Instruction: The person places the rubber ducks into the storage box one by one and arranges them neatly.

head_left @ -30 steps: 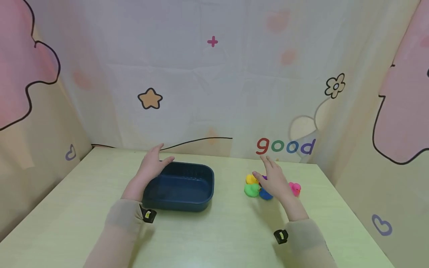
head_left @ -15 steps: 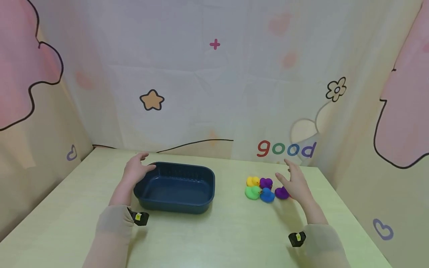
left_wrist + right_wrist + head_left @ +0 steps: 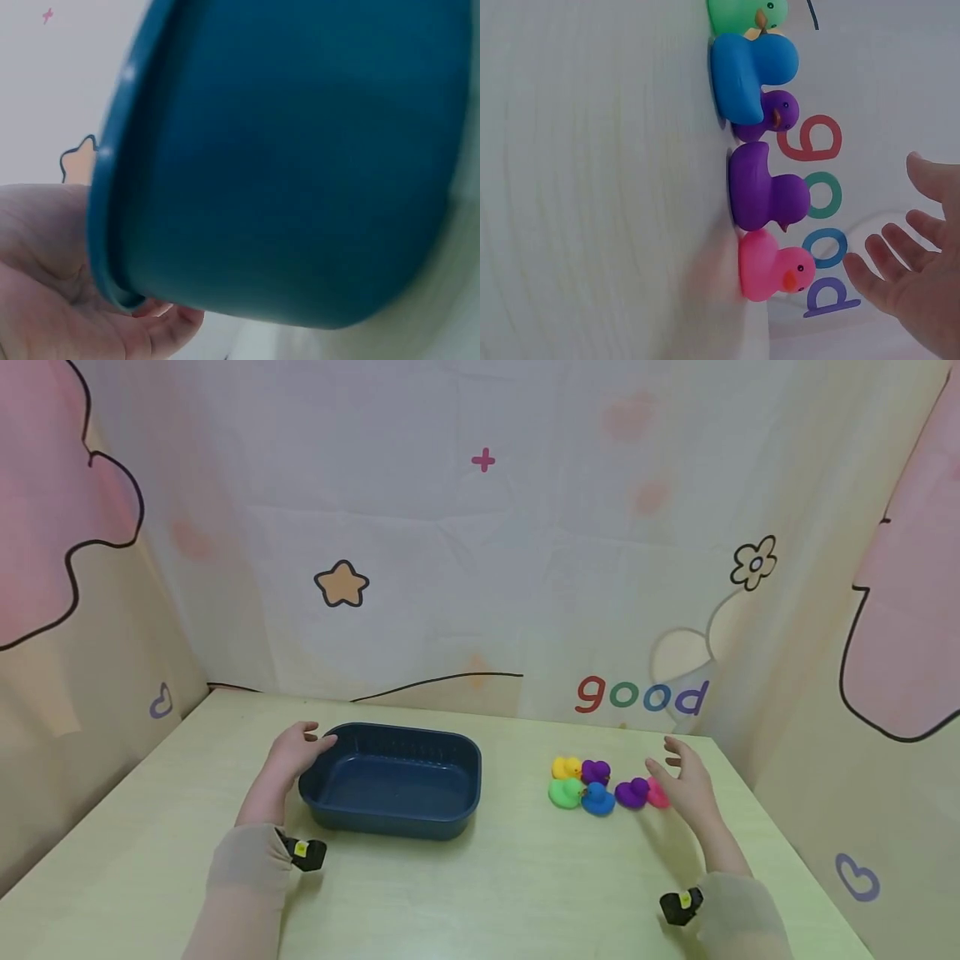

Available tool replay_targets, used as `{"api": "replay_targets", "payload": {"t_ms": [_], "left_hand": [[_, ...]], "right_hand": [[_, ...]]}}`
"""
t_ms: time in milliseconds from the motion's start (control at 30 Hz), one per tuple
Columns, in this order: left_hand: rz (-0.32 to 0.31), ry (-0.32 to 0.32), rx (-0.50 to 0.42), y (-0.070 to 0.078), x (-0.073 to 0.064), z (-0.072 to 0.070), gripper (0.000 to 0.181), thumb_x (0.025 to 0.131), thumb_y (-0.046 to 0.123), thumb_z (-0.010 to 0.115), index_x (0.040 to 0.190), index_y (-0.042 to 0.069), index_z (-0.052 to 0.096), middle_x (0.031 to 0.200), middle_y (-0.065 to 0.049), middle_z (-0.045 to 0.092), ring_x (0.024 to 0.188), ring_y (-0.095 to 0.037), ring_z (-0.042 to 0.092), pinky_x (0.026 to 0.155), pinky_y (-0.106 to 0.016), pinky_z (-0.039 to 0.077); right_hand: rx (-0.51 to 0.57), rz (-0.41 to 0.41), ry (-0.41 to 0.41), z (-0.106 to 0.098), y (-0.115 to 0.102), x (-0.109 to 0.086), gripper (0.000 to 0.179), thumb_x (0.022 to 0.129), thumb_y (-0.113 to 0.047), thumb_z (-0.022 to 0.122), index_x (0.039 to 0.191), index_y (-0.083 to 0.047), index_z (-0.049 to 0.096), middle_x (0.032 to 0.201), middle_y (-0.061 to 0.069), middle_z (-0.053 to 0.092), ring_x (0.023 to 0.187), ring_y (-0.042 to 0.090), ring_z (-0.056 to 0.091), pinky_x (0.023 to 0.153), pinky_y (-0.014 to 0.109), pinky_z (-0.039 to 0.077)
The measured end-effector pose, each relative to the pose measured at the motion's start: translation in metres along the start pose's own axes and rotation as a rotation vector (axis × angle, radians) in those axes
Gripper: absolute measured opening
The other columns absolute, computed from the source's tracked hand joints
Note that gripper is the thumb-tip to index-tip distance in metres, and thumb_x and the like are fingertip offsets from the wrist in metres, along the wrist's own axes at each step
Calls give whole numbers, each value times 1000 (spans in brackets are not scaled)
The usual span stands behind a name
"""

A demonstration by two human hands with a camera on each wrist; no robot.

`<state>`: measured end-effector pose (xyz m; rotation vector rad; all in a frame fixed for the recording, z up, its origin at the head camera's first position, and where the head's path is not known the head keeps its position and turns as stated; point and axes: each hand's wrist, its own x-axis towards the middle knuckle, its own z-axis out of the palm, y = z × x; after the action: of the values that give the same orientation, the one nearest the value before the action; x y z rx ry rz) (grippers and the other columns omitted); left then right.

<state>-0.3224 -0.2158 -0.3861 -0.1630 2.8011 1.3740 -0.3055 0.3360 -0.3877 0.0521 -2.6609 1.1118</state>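
Observation:
A dark blue rectangular basin (image 3: 390, 827) stands upright on the left half of the table. My left hand (image 3: 292, 752) is at its left end, palm toward it, thumb close to the rim and fingers loosely bent. In the left wrist view the basin's wall hides part of that hand. On the right, my right hand (image 3: 692, 787) hovers beside the pink rubber duck (image 3: 657, 793), fingers spread and relaxed, holding nothing. Left of the pink one sits a purple rubber duck (image 3: 632, 792). Further left are blue (image 3: 598, 799), green (image 3: 566, 793), yellow (image 3: 566, 767) and another purple duck (image 3: 596, 772).
The pale wooden table (image 3: 487, 893) meets a printed cloth (image 3: 450, 568) at its back edge, with more cloth along both sides. A black wrist camera (image 3: 681, 907) is strapped at the right sleeve, and another wrist camera (image 3: 306, 853) at the left.
Both hands have moved apart: the left outward from over the basin to its left end, the right rightward from above the duck cluster, uncovering the purple duck. Basin and ducks stay put.

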Motion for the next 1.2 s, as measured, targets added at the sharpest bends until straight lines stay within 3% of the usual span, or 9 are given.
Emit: {"api": "replay_targets", "payload": {"t_ms": [233, 467, 733, 1000, 1133, 1200], "left_hand": [[-38, -10, -20, -9, 4, 6, 60, 104, 33, 41, 143, -12, 34, 144, -36, 37, 132, -49, 39, 109, -54, 36], [-43, -18, -37, -15, 5, 9, 55, 104, 27, 41, 140, -14, 38, 142, -36, 39, 131, -49, 40, 109, -54, 37], [-64, -50, -174, -17, 4, 5, 52, 103, 20, 45, 142, -12, 37, 148, -34, 32, 137, -48, 33, 113, -53, 32], [-81, -73, -263, -21, 5, 4, 53, 102, 20, 49, 143, -11, 37, 146, -33, 37, 129, -42, 46, 102, -47, 46], [-90, -93, -292, -22, 4, 3, 55, 102, 22, 50, 144, -10, 36, 146, -32, 38, 127, -42, 49, 101, -46, 46], [-96, -111, -303, -23, 5, 3, 56, 102, 24, 50, 146, -8, 35, 148, -32, 36, 130, -43, 46, 104, -49, 43]], "right_hand": [[28, 51, 1, -4, 19, 0, 65, 101, -24, 53, 148, 10, 24, 147, 34, 32, 132, 49, 37, 107, 60, 34], [43, 107, -40, -7, 34, 0, 67, 99, -21, 55, 148, 10, 22, 148, 34, 30, 133, 49, 35, 108, 58, 34], [63, 143, -121, -11, 49, 2, 73, 96, -17, 61, 149, 11, 19, 147, 36, 28, 133, 51, 34, 108, 58, 35], [78, 176, -203, -9, 62, 4, 81, 90, -17, 69, 149, 9, 21, 148, 35, 28, 133, 51, 35, 106, 56, 40], [95, 188, -214, -7, 64, 5, 80, 89, -16, 70, 149, 8, 23, 148, 35, 29, 132, 50, 36, 105, 52, 42], [101, 188, -219, -7, 64, 6, 78, 89, -15, 70, 148, 8, 25, 147, 34, 30, 131, 50, 38, 102, 44, 47]]}}
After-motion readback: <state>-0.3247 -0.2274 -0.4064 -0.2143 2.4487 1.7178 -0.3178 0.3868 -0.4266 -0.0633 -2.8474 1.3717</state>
